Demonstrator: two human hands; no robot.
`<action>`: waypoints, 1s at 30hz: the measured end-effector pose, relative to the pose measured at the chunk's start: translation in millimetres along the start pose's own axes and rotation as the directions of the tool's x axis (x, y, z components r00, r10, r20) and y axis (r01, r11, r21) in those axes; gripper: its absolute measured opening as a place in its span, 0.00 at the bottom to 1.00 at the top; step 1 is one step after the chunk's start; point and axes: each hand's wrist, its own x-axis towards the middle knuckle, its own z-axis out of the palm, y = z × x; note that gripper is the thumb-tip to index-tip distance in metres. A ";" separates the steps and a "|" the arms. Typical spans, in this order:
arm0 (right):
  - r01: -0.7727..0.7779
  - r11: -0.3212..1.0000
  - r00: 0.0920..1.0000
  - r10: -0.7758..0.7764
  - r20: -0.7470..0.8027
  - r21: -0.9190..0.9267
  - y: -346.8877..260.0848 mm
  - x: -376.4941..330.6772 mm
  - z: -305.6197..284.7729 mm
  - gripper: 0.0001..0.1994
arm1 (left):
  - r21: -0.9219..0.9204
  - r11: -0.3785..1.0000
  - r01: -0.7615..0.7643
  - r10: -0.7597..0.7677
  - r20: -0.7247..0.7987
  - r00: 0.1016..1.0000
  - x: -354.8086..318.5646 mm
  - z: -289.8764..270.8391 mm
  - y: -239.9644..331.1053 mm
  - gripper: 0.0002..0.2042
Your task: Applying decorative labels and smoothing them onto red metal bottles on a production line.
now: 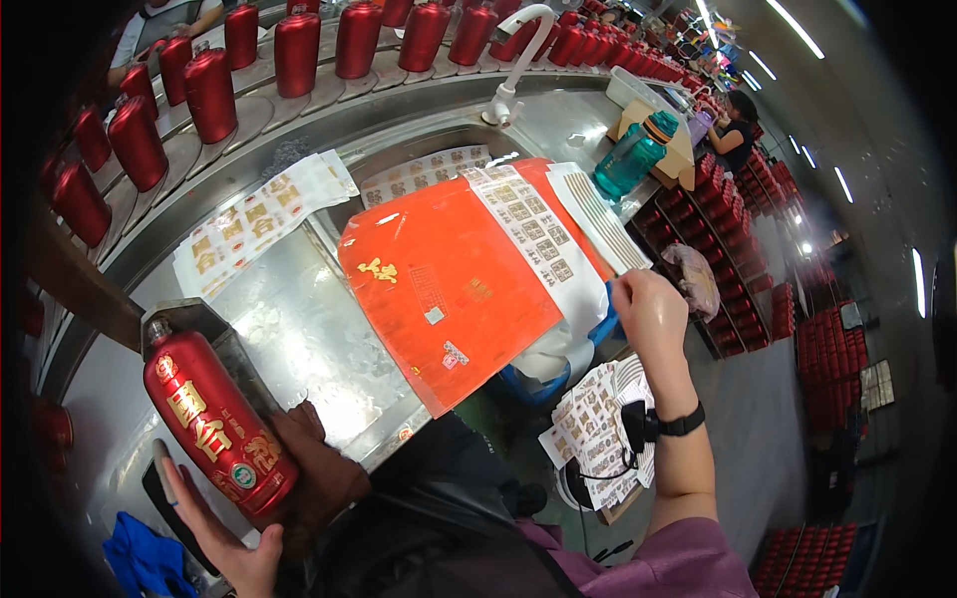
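A red bottle (217,424) with gold characters and a round green seal lies tilted at the lower left, its neck pointing away from me. My left hand (224,543) is beside its lower end, fingers stretched and thumb apart; whether it touches the bottle I cannot tell. Some fingertips wear pale covers. At the right, my right hand (653,317) is closed, fingers curled by the near end of a stack of white striped sheets (598,214); anything in them is hidden. Nearby, a sheet of gold labels (528,224) lies across an orange-red board (449,289).
Red bottles (297,55) line a curved conveyor at the back. More label sheets (264,219) lie on the metal counter (299,309). A white tap (513,75) and teal water bottle (635,154) stand behind the board. Label sheets (603,424) are piled low on the right.
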 end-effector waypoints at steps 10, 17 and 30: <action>0.558 0.029 0.145 -0.987 -0.063 0.830 -138.4 -35.8 -162.0 0.06 | -0.107 0.950 -0.294 0.293 0.637 0.713 33.8 -27.9 64.9 0.43; 0.617 -0.163 0.076 -0.961 -0.264 0.770 -194.2 -52.0 -185.2 0.05 | -0.218 0.975 0.034 0.153 0.779 0.608 31.4 -15.2 85.2 0.16; -0.263 -0.043 0.475 -0.875 0.090 0.964 -277.6 -88.2 -131.3 0.25 | -0.021 1.000 0.018 -0.010 0.316 0.949 4.3 -79.6 33.4 0.08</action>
